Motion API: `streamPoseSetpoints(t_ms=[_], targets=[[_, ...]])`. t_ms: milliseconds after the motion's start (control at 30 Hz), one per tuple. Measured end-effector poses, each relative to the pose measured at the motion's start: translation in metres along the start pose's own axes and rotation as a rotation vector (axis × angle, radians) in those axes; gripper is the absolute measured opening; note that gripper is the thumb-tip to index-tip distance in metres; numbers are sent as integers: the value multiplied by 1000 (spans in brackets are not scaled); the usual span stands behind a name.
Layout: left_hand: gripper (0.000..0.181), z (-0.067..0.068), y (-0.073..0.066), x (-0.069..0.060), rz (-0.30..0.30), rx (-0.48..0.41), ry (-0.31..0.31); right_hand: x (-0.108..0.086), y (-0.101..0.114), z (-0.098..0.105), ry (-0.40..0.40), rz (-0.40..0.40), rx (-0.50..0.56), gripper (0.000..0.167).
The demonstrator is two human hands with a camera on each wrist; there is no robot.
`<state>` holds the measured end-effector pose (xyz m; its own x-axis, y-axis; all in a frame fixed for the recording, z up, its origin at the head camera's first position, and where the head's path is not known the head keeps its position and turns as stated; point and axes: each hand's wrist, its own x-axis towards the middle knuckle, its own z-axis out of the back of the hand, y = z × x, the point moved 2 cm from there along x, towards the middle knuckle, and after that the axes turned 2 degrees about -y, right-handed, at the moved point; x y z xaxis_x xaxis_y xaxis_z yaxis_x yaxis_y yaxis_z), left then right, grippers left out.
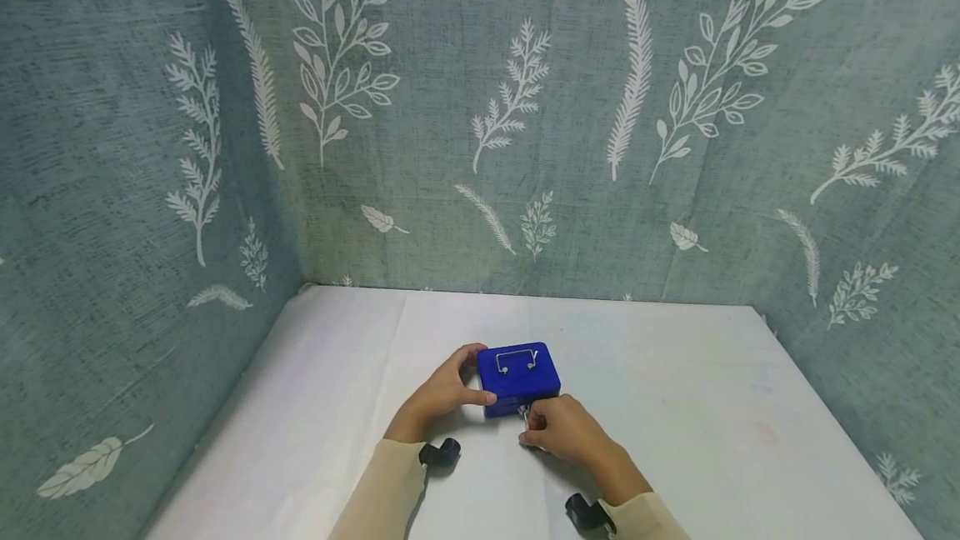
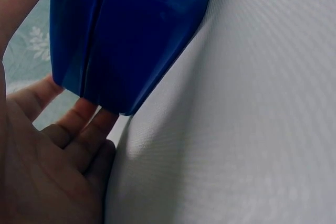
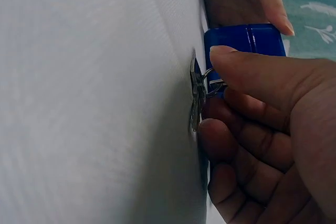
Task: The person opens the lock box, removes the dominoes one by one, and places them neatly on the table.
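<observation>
A small blue metal cash box [image 1: 513,382] sits on the white table with its lid down and a thin wire handle [image 1: 516,352] lying on top. My left hand [image 1: 441,388] grips its left end, the thumb at the front corner and the fingers at the back corner. At the front face, my right hand [image 1: 564,430] pinches a key whose ring bears further keys [image 3: 196,98] hanging down to the tabletop in the right wrist view. Thumb and fingers hide the key's tip and most of the lock. In the left wrist view the box [image 2: 142,35] shows its lid seam.
The white table [image 1: 712,407] stretches out on both sides of the box. Green cloth walls [image 1: 570,215] with white leaf prints stand behind it and at the left and right. A black wrist camera [image 1: 441,452] is strapped on each wrist.
</observation>
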<state>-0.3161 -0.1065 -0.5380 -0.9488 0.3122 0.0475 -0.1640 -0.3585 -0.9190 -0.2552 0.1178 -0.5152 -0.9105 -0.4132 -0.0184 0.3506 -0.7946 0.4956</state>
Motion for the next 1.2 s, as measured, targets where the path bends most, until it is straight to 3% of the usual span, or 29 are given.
streamPoseSetpoints(t_ms=[400, 767, 1200], targets=[[95, -1, -1, 1, 10, -4, -10, -2, 4, 6, -92, 93, -112, 24], [93, 0, 1, 0, -16, -35, 10, 1, 5, 3, -100, 69, -158, 23], [94, 1, 3, 2, -25, 4, 2, 5, 7, 4, -137, 47, -185, 21]])
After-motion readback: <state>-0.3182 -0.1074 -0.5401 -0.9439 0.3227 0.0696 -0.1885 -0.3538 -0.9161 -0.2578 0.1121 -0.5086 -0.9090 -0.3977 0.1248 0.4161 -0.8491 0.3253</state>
